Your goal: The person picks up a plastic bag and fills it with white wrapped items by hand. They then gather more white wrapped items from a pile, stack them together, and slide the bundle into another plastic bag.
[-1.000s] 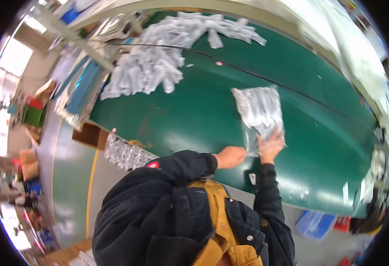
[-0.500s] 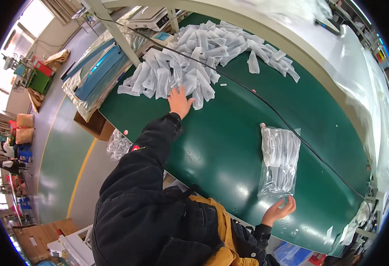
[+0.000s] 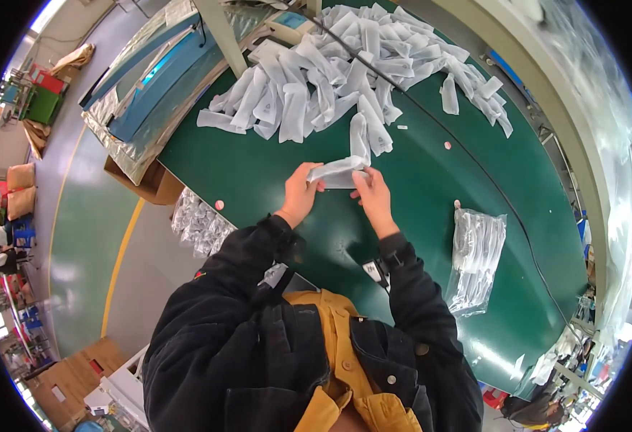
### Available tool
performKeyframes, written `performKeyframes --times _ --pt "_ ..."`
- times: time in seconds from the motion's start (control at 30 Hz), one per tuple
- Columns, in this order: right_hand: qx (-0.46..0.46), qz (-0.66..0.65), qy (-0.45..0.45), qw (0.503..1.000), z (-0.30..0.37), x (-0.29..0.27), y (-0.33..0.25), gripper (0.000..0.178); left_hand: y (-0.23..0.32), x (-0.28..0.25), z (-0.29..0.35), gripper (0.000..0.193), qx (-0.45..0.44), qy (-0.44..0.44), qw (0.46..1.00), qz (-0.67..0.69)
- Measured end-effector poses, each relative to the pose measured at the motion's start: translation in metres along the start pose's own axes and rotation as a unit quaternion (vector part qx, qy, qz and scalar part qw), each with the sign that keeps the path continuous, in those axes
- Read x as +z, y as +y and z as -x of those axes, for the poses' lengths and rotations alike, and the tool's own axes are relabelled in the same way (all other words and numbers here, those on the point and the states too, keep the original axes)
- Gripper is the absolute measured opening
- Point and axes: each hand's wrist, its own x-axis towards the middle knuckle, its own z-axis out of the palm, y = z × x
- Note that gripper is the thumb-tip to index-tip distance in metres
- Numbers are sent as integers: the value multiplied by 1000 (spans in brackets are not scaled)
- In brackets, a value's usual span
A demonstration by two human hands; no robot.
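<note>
Between my two hands, just in front of the pile, a slim translucent white pouch (image 3: 336,170) is held crosswise above the table. My left hand (image 3: 301,191) grips its left end, fingers closed around it. The right end is pinched by my right hand (image 3: 373,193). What the pouch contains is hard to make out through the film. Beyond my hands spreads a heap of similar pouches (image 3: 292,111), and one of them reaches close to the held pouch's right end. Off to the right lies a larger clear bag (image 3: 476,252) packed with rows of such pouches.
A black cable (image 3: 467,147) runs slantwise across the green table (image 3: 402,237). The frame post (image 3: 222,36) stands at the far left corner, near a blue sealing-bar-like device (image 3: 154,83) on wrapped sheets. Below the left edge sits a bag of small pieces (image 3: 197,219).
My left hand has drawn back from the pile with a pouch. My right hand has come from beside the clear bag to take its other end. The view has shifted.
</note>
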Motion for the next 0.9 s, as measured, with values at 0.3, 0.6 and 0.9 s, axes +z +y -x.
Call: performKeyframes --times 0.3,0.6,0.9 --pt "51 -103 -26 993 -10 18 -16 24 4 -25 57 55 10 -121 979 165" --pt "-52 -30 -61 996 25 27 -70 9 25 -54 41 69 8 -229 957 180" --pt "-31 -148 -61 987 42 43 -86 14 38 -35 58 35 -92 -185 976 70"
